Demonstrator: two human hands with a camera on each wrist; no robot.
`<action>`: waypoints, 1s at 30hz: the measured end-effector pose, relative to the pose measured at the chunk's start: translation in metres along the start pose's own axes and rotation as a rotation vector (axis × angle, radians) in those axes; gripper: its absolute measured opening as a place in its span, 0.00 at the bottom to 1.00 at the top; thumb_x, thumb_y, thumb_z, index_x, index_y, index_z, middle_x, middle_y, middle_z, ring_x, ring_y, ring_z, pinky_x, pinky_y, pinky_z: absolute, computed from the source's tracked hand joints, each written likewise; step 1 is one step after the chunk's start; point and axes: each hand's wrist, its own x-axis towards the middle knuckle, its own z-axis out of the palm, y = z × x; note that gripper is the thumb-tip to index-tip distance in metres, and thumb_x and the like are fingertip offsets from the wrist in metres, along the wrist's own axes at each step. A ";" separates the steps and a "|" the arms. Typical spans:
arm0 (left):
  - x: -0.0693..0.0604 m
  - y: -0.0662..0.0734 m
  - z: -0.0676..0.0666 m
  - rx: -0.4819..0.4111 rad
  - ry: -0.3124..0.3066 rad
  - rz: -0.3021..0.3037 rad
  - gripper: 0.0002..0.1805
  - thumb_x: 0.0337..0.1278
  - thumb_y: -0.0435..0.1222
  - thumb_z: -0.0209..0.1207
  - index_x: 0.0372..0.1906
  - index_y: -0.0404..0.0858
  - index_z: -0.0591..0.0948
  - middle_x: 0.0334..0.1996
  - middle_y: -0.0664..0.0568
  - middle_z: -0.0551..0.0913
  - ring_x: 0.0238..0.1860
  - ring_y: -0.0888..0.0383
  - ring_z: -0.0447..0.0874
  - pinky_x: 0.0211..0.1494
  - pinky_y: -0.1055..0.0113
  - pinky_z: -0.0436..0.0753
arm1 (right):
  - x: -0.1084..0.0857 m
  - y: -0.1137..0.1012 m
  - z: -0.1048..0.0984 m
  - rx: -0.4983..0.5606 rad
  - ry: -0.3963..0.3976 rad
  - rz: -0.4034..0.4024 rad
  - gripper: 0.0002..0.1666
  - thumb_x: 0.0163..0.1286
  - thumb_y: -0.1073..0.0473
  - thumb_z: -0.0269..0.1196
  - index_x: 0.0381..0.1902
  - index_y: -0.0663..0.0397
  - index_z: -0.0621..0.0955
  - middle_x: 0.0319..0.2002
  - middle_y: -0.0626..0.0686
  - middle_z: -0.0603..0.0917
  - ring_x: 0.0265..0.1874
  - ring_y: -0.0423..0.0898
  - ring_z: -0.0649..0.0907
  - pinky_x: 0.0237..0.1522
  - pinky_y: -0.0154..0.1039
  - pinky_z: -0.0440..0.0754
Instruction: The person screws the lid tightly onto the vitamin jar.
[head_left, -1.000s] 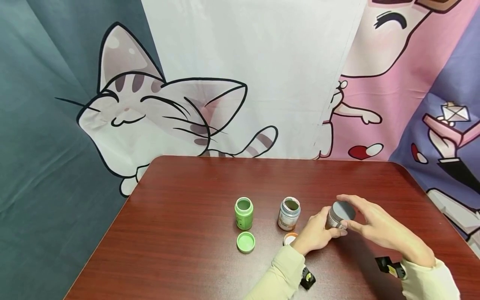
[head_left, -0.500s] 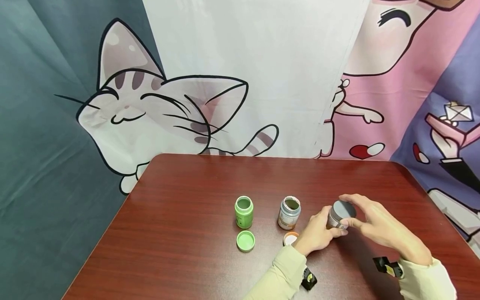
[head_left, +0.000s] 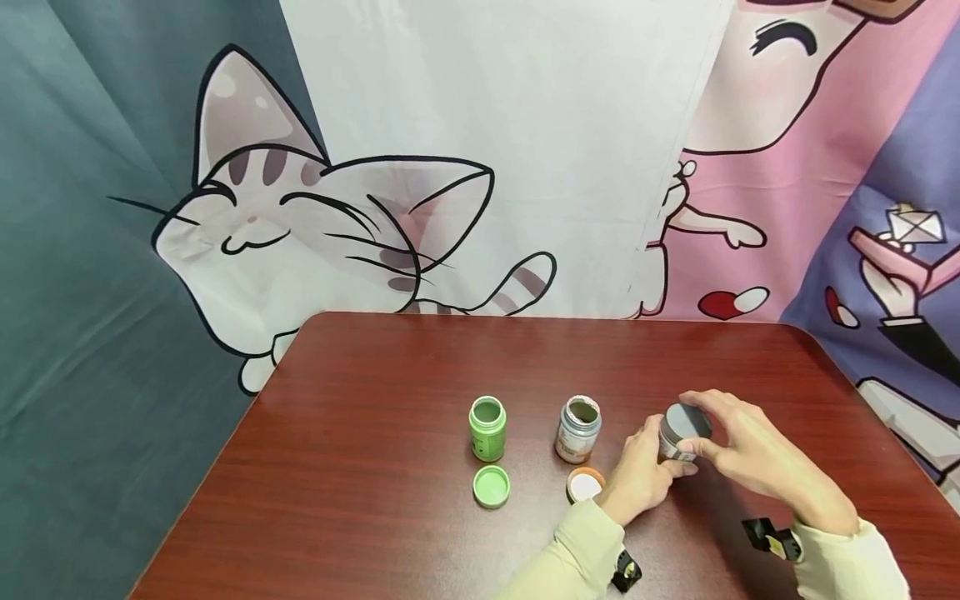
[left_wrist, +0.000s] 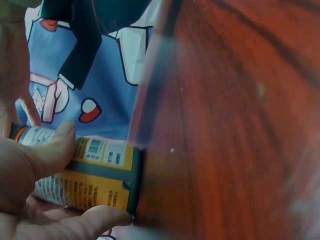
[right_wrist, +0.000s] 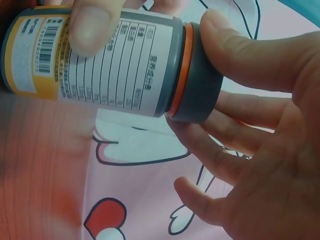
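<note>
Left grip encircles the grey jar; right grip pinches its lid.

The left hand has uncovered more orange lid.

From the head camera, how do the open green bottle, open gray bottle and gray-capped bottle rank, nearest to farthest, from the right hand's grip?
1. Gray-capped bottle: the right hand holds its cap.
2. Open gray bottle: standing to the left, middle of the three.
3. Open green bottle: farthest left.
</note>
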 end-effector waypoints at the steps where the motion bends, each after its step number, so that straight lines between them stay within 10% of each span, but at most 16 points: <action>1: 0.000 0.001 0.001 -0.005 0.003 -0.004 0.29 0.44 0.44 0.67 0.53 0.47 0.69 0.43 0.61 0.77 0.45 0.67 0.76 0.45 0.73 0.74 | 0.000 0.000 0.000 -0.004 -0.001 0.007 0.33 0.43 0.56 0.75 0.48 0.56 0.76 0.41 0.51 0.80 0.38 0.45 0.77 0.38 0.32 0.71; 15: -0.002 0.002 -0.004 -0.009 -0.025 -0.088 0.37 0.38 0.48 0.71 0.57 0.49 0.67 0.45 0.60 0.79 0.45 0.67 0.77 0.47 0.70 0.74 | -0.001 -0.002 -0.005 0.043 -0.099 0.103 0.33 0.50 0.47 0.70 0.52 0.52 0.74 0.46 0.49 0.79 0.40 0.42 0.76 0.40 0.27 0.70; 23: -0.011 0.031 -0.031 0.040 -0.070 -0.192 0.55 0.33 0.44 0.74 0.69 0.48 0.53 0.62 0.53 0.67 0.58 0.58 0.70 0.55 0.64 0.72 | 0.002 -0.010 -0.013 0.117 -0.178 0.198 0.34 0.57 0.43 0.64 0.58 0.50 0.70 0.54 0.52 0.74 0.53 0.50 0.72 0.48 0.52 0.67; 30: -0.021 0.053 -0.067 0.113 -0.108 -0.061 0.48 0.40 0.42 0.70 0.68 0.46 0.58 0.63 0.55 0.67 0.61 0.60 0.67 0.57 0.66 0.71 | 0.003 -0.023 -0.018 0.109 -0.009 0.083 0.25 0.58 0.57 0.66 0.54 0.43 0.74 0.52 0.46 0.74 0.52 0.39 0.68 0.52 0.24 0.57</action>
